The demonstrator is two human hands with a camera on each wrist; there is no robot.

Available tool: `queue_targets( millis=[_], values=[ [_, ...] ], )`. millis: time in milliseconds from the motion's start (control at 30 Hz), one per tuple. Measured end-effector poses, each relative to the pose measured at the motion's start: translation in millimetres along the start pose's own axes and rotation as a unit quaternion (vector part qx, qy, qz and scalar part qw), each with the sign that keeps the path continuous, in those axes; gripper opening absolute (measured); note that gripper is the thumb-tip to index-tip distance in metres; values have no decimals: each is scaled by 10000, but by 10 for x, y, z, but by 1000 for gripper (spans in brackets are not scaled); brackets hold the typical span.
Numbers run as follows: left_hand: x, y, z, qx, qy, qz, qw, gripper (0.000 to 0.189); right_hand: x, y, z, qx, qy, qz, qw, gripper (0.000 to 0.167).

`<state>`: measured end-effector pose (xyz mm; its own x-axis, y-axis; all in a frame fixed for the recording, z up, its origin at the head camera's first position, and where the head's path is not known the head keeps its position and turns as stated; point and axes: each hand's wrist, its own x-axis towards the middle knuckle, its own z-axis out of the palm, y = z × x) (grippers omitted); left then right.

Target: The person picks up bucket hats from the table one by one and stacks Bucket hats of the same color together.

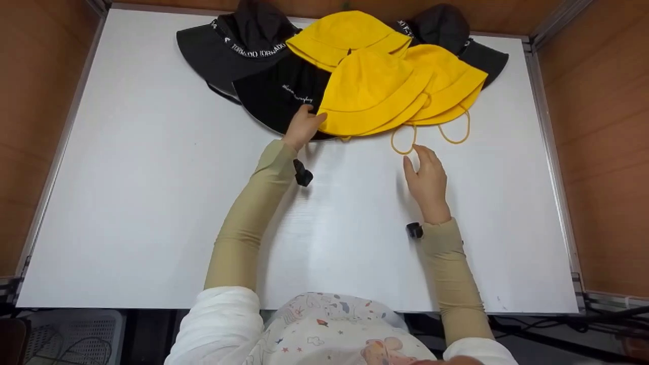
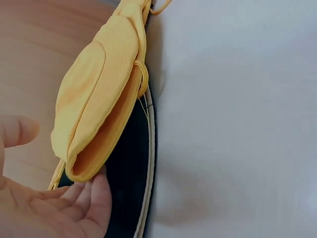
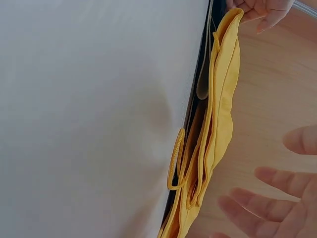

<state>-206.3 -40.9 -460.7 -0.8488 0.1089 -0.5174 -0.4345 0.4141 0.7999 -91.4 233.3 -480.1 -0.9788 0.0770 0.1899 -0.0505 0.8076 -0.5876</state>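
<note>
My left hand (image 1: 303, 126) is at the left edge of the front yellow bucket hat (image 1: 372, 91), over a black bucket hat (image 1: 279, 94) with white script. In the left wrist view, its fingers (image 2: 94, 203) reach under the yellow brim and touch it, while the thumb stands apart. My right hand (image 1: 428, 177) hovers over the white table with fingers spread, holding nothing. Just beyond its fingertips lies a yellow cord loop (image 1: 404, 141). Another yellow hat (image 1: 448, 83) overlaps the front one on the right. In the right wrist view the brims (image 3: 218, 109) show edge-on in layers.
Behind lie a third yellow hat (image 1: 350, 35), a dark hat with white lettering (image 1: 248, 30) and another dark hat (image 1: 441, 25). Wooden panels (image 1: 598, 152) border the table (image 1: 152, 203). Below its front left edge sits a pale basket (image 1: 119, 324).
</note>
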Motion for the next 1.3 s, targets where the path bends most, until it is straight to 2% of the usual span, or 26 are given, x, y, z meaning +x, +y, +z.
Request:
queue_targets(
  millis=[200, 400, 500, 767, 867, 1033, 1100, 1167, 1200, 1233, 1300],
  values=[
    [115, -1, 77, -312, -41, -44, 9995, 49, -1, 29, 29, 258, -302, 308, 9987, 37],
    [200, -38, 126, -512, -81, -148, 9985, 49, 26, 29, 18, 468, -722, 618, 9944, 37],
    [241, -50, 153, -533, -34, -73, 9985, 46, 36, 24, 16, 623, -896, 816, 9907, 38],
    [244, -58, 206, -860, 29, 521, 9949, 44, 50, 59, 26, 873, -1028, 1022, 9856, 37],
    [206, -40, 213, -1134, 16, 821, 9902, 44, 57, 77, 19, 1001, -1020, 1078, 9838, 36],
    [99, 39, 232, -1458, -114, 1570, 9767, 44, 100, 106, -1, 1361, -1038, 1365, 9757, 35],
    [29, 88, 244, -1587, -217, 1859, 9694, 44, 133, 115, -5, 1914, -1074, 1628, 9619, 38],
    [-64, 149, 252, -1773, -374, 2075, 9613, 44, 166, 122, -10, 2729, -991, 1956, 9367, 42],
    [-116, 179, 252, -1864, -455, 2161, 9573, 44, 181, 128, -13, 3183, -901, 2142, 9191, 43],
    [-170, 208, 246, -1933, -536, 2231, 9539, 43, 194, 134, -17, 3689, -789, 2342, 8960, 43],
    [-288, 254, 222, -2054, -680, 2376, 9469, 43, 214, 155, -24, 4661, -515, 2720, 8403, 38]
  ],
)
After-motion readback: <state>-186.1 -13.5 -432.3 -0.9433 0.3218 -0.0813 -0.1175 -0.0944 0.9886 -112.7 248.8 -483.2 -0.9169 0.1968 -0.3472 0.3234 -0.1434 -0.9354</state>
